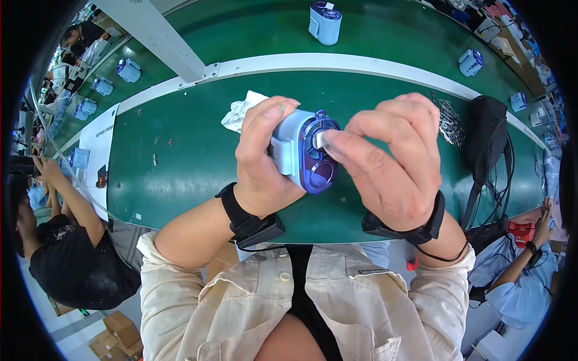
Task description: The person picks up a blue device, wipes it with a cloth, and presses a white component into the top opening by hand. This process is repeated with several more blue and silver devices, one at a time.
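My left hand (262, 153) is wrapped round a light blue plastic device (288, 153) with a glossy dark blue-purple end face and a small loop at its rim. That end face is turned to the right, toward my other hand. Between thumb and fingertips, my right hand (391, 156) pinches a small white piece (320, 140), held against the round opening in the face. The fingers partly cover the piece, so its kind is unclear. Just behind my left hand lies a crumpled white tissue or cloth (241, 112) on the green table (192, 150).
A pile of small metal parts (450, 123) and a black mesh pouch (485, 129) with cables lie to the right. Beyond a white rail (337, 62), similar blue devices (326, 24) stand on a green surface. Co-workers sit at left (78, 253) and right (518, 271).
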Demonstrator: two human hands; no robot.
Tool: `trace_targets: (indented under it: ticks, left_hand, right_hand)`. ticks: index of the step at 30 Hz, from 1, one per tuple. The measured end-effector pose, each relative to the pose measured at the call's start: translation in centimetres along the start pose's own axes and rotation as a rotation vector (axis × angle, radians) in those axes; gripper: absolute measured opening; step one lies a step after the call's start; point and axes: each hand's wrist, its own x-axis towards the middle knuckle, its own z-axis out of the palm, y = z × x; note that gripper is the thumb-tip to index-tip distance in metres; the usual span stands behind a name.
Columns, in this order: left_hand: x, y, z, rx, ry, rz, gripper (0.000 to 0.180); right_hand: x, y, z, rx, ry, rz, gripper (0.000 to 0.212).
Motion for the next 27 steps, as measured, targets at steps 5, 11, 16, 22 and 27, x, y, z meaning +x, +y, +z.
trace_targets:
  ticks: [5,11,16,22,27]
  left_hand:
    - [-0.2,0.0,0.1,0.003,-0.014,0.012,0.082]
    - [0.3,0.5,-0.7,0.204,-0.155,0.051,0.094]
    - [0.1,0.5,-0.6,0.214,-0.128,0.070,0.094]
    - [0.0,0.5,-0.4,0.207,-0.118,0.062,0.095]
    - [0.2,2.3,-0.7,0.179,-0.242,-0.123,0.095]
  right_hand:
    - [0.2,0.2,-0.6,-0.027,-0.070,-0.047,0.035]
    - [0.0,0.1,-0.3,0.009,-0.078,0.009,0.034]
    - [-0.1,-0.3,0.1,0.079,-0.043,0.054,0.032]
    - [-0.3,-0.8,0.5,0.113,0.012,0.121,0.028]
    - [-0.5,-0.7,0.3,0.121,-0.015,0.140,0.029]
